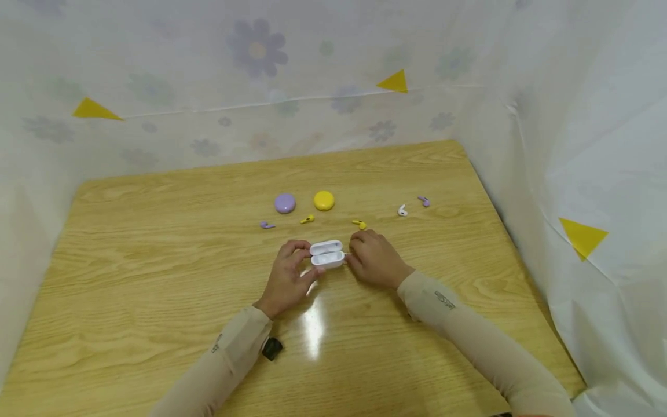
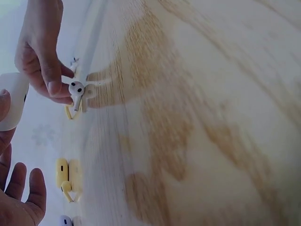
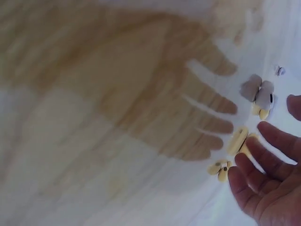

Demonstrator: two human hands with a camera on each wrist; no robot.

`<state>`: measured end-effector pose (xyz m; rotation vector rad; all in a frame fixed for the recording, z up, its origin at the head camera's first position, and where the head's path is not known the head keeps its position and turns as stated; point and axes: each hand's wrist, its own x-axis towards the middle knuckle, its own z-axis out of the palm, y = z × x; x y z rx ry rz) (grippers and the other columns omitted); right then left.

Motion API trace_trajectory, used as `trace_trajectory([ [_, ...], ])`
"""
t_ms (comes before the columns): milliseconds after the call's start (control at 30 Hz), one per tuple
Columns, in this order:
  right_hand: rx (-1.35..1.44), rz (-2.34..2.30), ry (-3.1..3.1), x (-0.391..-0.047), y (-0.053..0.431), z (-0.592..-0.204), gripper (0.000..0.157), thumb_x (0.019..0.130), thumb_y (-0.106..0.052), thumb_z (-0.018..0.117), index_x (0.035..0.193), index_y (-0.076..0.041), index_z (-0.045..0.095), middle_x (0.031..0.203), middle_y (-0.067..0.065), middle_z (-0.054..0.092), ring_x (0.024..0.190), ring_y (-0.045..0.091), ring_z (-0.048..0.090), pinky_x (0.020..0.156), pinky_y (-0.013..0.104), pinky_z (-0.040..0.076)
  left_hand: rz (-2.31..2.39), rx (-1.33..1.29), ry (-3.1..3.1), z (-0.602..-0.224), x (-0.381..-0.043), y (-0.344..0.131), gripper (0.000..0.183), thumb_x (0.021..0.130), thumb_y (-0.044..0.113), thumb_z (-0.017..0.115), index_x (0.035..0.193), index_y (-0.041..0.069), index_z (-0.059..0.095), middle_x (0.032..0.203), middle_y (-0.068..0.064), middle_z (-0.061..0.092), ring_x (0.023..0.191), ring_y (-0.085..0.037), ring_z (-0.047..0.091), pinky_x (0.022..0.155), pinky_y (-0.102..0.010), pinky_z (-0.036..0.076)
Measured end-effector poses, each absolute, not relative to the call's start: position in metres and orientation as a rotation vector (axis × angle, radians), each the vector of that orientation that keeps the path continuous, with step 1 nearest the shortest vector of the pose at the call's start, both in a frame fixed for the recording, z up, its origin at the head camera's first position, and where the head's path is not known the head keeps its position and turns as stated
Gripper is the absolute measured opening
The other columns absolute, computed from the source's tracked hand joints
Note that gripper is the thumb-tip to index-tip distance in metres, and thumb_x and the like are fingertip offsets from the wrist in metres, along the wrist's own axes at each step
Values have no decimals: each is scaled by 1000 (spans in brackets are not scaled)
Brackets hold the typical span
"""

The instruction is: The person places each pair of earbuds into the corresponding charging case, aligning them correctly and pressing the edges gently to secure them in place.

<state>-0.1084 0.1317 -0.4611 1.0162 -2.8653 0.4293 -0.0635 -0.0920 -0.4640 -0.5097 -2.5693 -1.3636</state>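
Two illegibly lettered sleeves [image 1: 471,333], left fingers [image 1: 294,246] on open white case [image 1: 327,264]

In the left wrist view, the left hand [image 2: 21,205] gripped a smooth white plastic case [image 2: 18,101] at the left edge, a fingertip pressing its face, while other fingers curved up below it. From above came the right hand [image 2: 40,56], its fingertips pinching a glossy white stemmed earbud [image 2: 76,89] marked with dark spots, just beside the case. A thin yellow earbud [image 2: 70,113] lay just behind it. Lower down, a rounded yellow case [image 2: 61,172] stood near a small yellow stemmed earbud [image 2: 67,187] on the reflective, brown-grained wooden desk [image 2: 211,122]; a pale purple object [image 2: 65,220] was cut off below.
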Motion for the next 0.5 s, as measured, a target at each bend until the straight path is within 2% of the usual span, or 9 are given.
trace_trajectory([
  [200, 966, 371, -2920, -107, 126, -464, 19, 88, -23, 62, 82, -5, 65, 108, 15, 65, 102, 32, 60, 82, 46, 52, -1369, -522, -2550, -464, -63, -92, 25, 74, 12, 81, 91, -1, 68, 108, -12, 60, 106, -27, 55, 93, -42, 45],
  [300, 967, 426, -2920, -106, 124, -464, 15, 86, -18, 63, 83, -3, 65, 108, 16, 64, 101, 32, 60, 81, 47, 53, -1366, -525, -2555, -464, -63, -92, 25, 75, 13, 80, 91, -1, 68, 108, -12, 60, 106, -27, 54, 93, -42, 45],
  [500, 1018, 520, -2911, -105, 122, -463, 15, 85, -14, 65, 92, -1, 66, 110, 17, 63, 103, 32, 59, 87, 45, 51, -1365, -512, -2561, -463, -63, -93, 25, 74, 13, 81, 91, -1, 68, 108, -12, 60, 106, -27, 55, 93, -42, 45],
])
